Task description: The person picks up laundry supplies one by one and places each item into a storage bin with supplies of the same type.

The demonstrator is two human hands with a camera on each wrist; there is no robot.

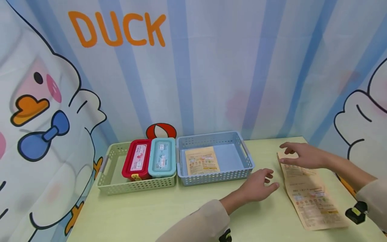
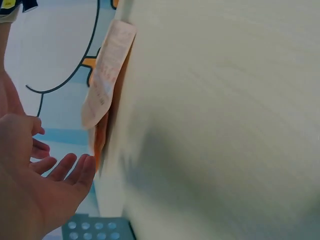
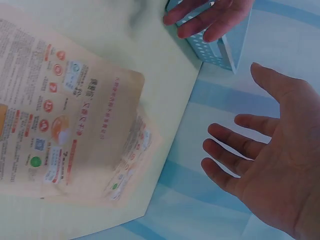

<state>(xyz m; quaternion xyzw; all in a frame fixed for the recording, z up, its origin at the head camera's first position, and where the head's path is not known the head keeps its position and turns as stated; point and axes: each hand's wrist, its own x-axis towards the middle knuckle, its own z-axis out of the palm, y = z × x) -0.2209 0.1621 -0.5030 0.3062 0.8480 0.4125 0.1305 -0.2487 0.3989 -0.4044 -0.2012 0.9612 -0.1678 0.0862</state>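
"Head view?"
"Flat, tan printed packets (image 1: 317,203) overlap on the pale yellow-green table (image 1: 193,215), at its right. The right hand (image 1: 306,156) is above their far end; the left hand (image 1: 258,185), between them and the light-blue perforated plastic basket (image 1: 211,177)."
"Left wrist?"
"Left fingers slightly bent, holding nothing."
"Right wrist?"
"Right fingers spread, empty, apart from the packets."

Green basket (image 1: 139,186) holds 2 lidded boxes, red box (image 1: 139,158) beside teal box (image 1: 162,158). Striped curtain (image 1: 211,74) behind bears orange lettering (image 1: 117,28), "DUCK"; cartoon duck (image 1: 60,174) at left.
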